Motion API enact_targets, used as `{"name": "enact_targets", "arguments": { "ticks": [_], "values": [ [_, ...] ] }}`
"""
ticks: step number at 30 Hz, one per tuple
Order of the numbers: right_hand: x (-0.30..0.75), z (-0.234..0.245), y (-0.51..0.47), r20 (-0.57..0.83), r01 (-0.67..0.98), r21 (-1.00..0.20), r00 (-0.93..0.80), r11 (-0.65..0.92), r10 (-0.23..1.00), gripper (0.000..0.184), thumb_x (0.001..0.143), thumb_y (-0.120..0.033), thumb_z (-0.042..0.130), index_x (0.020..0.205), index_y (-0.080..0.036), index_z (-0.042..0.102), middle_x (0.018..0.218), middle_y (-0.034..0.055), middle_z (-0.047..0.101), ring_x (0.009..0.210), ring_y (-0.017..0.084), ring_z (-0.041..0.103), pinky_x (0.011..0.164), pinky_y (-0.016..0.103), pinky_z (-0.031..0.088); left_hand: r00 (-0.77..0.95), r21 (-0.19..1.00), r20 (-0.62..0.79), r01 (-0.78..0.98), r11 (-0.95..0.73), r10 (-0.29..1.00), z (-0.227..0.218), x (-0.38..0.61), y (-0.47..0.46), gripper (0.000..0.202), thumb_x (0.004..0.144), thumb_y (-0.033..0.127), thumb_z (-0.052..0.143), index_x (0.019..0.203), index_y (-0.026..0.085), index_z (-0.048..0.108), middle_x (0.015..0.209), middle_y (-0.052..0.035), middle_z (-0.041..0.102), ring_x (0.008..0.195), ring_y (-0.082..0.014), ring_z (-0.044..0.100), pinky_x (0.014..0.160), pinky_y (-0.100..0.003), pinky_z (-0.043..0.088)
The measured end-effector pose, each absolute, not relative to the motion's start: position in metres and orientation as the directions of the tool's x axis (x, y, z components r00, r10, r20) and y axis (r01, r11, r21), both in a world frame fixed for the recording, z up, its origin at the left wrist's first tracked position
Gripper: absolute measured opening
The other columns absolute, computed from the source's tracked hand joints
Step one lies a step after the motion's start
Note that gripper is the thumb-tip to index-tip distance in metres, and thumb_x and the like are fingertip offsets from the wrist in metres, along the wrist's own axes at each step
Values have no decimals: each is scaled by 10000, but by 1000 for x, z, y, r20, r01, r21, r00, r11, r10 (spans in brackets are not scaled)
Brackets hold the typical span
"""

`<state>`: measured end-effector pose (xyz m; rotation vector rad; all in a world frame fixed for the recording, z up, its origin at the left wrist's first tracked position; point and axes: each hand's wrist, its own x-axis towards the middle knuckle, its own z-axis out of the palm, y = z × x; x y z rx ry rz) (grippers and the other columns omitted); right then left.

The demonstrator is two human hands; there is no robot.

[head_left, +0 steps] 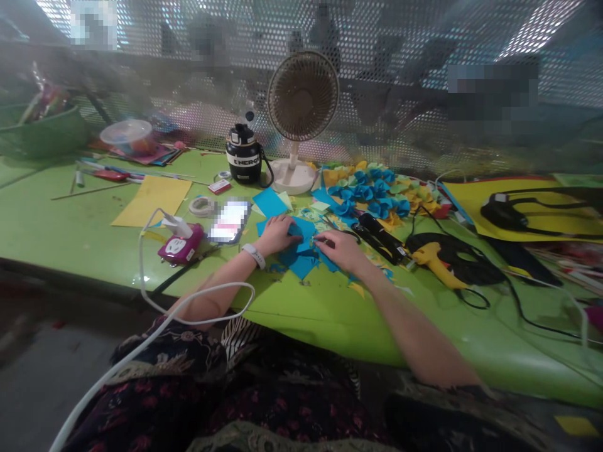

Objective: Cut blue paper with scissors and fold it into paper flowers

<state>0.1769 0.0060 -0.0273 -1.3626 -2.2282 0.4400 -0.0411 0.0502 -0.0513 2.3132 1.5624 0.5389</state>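
Cut pieces of blue paper [303,262] lie in a loose pile on the table in front of me. My left hand [279,233], with a white band on the wrist, is closed over a blue paper piece at the pile's left, fingers curled. From the right, my right hand [342,248] pinches at the edge of the blue paper between thumb and forefinger; the exact fold is too small to make out. A flat blue sheet [269,202] lies just beyond my left hand. Small blue and yellow scraps are scattered around.
Behind stand a fan [304,97] and a black jug [244,157]. Folded blue and yellow paper flowers [367,191] are heaped at back right. A yellow glue gun [436,263] lies right; a phone [230,221], purple socket adapter [181,245] and white cable [141,263] are left.
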Motion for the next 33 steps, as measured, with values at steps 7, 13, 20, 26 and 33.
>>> {"name": "enact_targets", "arguments": {
  "ticks": [7,13,20,26,33],
  "values": [
    [178,-27,6,249,744,-490,-380,454,891,211,898,-299,585,1000,-223,755,1036,82,757,908,236,683,827,368,503,394,491,199,752,-439,897,-50,-41,53,97,829,296,694,795,206,703,1103,-82,709,1149,-269,607,1095,-444,395],
    [181,-28,8,251,760,-476,-365,443,897,212,904,-302,584,1004,-215,749,1002,89,751,891,234,674,819,363,501,402,506,213,734,-453,890,-47,-42,51,192,822,267,693,1000,194,706,1090,-98,711,1076,-269,636,990,-408,491],
    [187,-38,29,381,777,-490,-217,396,899,140,856,-262,619,922,-202,726,1044,108,692,1049,264,628,942,403,481,428,485,215,734,-476,878,-50,-43,53,205,838,247,666,1022,174,722,1046,-110,713,1043,-271,642,960,-401,503],
    [183,-43,60,325,861,-392,-198,322,925,197,778,-297,712,941,-187,714,1035,126,675,1085,294,596,993,440,445,429,480,208,738,-474,879,-47,-41,50,182,848,227,625,969,185,753,997,-99,723,985,-263,652,900,-372,518],
    [163,-58,74,298,922,-308,-140,233,944,236,696,-427,797,735,-213,706,993,117,689,1126,315,547,985,470,422,438,463,219,740,-488,872,-46,-40,48,204,839,193,605,977,199,755,1008,-93,734,993,-265,659,914,-374,514]
  ]
}}
